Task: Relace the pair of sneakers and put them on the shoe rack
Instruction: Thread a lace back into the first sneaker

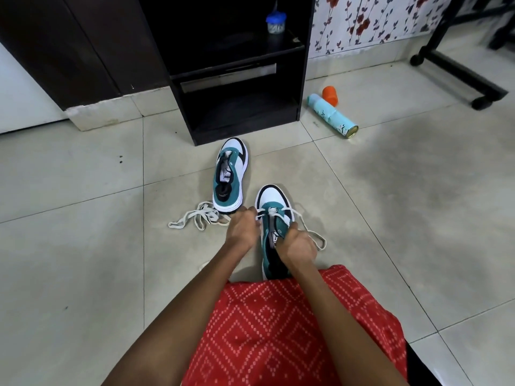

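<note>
White and flat, the loose lace [199, 218] lies tangled on the tiled floor [83, 246] at about ten o'clock from your hands. It reaches the heel of the unlaced sneaker [230, 176], which stands upright with its toe towards the dark shoe rack [237, 79] at twelve o'clock.

Your left hand [242, 227] is curled, its fingertips pinching one end of the threaded lace [315, 235] at the left side of the near sneaker [274, 207]. That sneaker sits on the floor straight ahead of your lap, toe pointing to twelve, its heel hidden by red patterned cloth [278, 330]. Only its front eyelets carry lace.

Your right hand [296, 243] rests over the tongue, fingers closed round the other run of the same lace, which loops out across the floor towards three o'clock. The two sneakers are near each other but apart.

At about one o'clock, beside the rack, a pale blue spray can [331, 115] lies on its side, with an orange cap [330, 94] just beyond it.
</note>
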